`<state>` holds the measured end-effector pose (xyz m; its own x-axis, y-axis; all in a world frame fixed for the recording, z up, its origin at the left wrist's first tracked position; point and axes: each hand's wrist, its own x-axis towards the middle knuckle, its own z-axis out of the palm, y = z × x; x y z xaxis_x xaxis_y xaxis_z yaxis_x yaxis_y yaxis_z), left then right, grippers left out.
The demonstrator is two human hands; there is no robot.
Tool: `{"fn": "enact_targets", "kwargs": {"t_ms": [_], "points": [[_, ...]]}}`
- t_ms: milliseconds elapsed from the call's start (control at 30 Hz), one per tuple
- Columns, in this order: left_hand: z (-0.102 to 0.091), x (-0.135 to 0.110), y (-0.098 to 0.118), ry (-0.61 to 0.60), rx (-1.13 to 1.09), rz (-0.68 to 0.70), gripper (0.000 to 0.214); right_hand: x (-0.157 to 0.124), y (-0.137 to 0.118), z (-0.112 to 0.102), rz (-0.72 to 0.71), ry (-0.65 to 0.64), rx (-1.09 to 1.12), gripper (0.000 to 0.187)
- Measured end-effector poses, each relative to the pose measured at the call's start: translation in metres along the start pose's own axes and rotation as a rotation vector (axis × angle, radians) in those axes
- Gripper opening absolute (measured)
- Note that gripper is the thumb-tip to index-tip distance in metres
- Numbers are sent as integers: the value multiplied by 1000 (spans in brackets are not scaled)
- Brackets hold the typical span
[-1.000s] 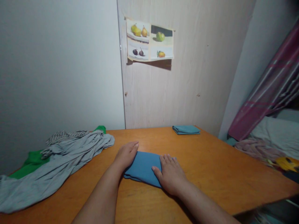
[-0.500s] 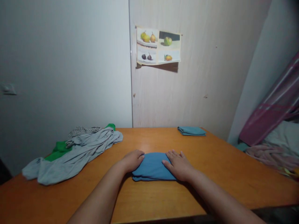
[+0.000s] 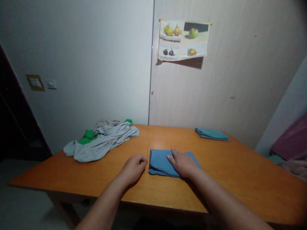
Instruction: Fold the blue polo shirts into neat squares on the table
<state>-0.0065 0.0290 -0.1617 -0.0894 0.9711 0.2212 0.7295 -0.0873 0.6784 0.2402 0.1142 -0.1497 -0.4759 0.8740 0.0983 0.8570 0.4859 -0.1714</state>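
A folded blue cloth (image 3: 161, 162) lies on the orange wooden table (image 3: 240, 172) in front of me. My right hand (image 3: 182, 163) rests flat on its right half, fingers spread and pointing left. My left hand (image 3: 133, 166) sits on the table just left of the cloth, fingers curled loosely into a fist, holding nothing and not touching the cloth. A second folded teal cloth (image 3: 211, 134) lies at the far right of the table near the wall.
A loose pile of grey, striped and green clothes (image 3: 102, 140) lies at the table's far left. A fruit poster (image 3: 183, 40) hangs on the wooden panel behind. A pink striped fabric (image 3: 291, 140) shows at the right edge. A wall switch (image 3: 51, 84) is at left.
My left hand has come off the blue cloth and curled up on the table beside it. My right hand stays on the cloth. The view has swung left.
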Motion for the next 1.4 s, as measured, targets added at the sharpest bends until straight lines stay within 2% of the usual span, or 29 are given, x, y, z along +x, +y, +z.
{"fn": "enact_targets", "kwargs": {"t_ms": [133, 333, 500, 667, 900, 1033, 1200, 1400], "points": [[6, -9, 13, -54, 4, -35, 18, 0, 2, 0, -14, 20, -14, 80], [7, -15, 25, -34, -7, -105, 14, 0, 2, 1, 0, 23, -22, 78], [6, -18, 34, -15, 93, -161, 12, 0, 2, 0, -4, 28, -20, 77], [7, -16, 44, -27, 227, -137, 18, 0, 1, 0, -10, 33, -8, 79], [-10, -24, 34, -47, 269, -89, 24, -1, -1, -3, -4, 39, -6, 78], [-17, -27, 26, -50, 265, -115, 23, -2, -3, -4, -5, 49, 1, 77], [-11, -26, 35, -57, 198, -129, 18, -2, -3, -4, -5, 47, -14, 76], [1, -23, 51, -49, 247, -109, 9, -1, -2, -2, -7, 46, -21, 77]]}}
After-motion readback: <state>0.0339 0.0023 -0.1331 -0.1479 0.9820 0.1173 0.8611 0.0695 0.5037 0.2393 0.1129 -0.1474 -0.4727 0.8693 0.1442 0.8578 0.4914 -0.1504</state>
